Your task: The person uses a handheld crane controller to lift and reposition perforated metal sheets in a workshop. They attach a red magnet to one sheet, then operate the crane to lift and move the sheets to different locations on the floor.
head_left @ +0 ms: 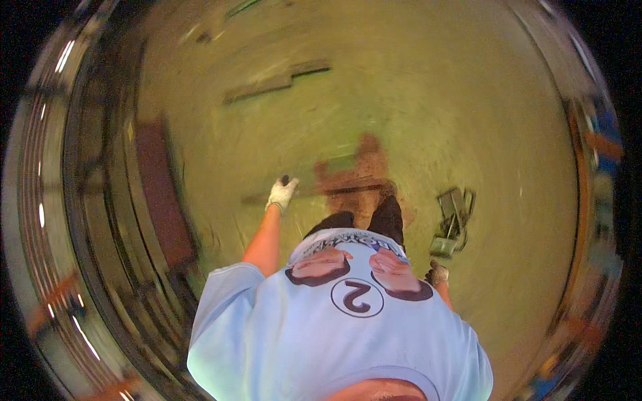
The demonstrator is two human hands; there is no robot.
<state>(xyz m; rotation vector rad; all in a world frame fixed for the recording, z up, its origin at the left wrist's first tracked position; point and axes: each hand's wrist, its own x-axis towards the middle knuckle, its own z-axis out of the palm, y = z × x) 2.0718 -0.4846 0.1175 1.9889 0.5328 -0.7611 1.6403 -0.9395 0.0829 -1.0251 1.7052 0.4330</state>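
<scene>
My left hand (281, 194), in a white glove, is out in front of me at the left. Its fingers look curled, with a small dark patch between thumb and fingers that I cannot make out. Low at my right side is my right hand (438, 275), also gloved and partly hidden. It appears closed on the near end of a loose cluster of grey metal pieces (455, 220), which has flat plates and thin open frames. Past my left hand, a long dark bar (304, 193) runs across, blurred, near my legs.
Reddish-brown blocky shapes (354, 170) lie on the greenish floor (495, 120) before my feet. Farther ahead is a stepped dark strip (277, 83). A maroon panel (164, 194) and dark racks (107, 200) line the left. Blurred shelving with orange and blue parts (602, 144) stands right.
</scene>
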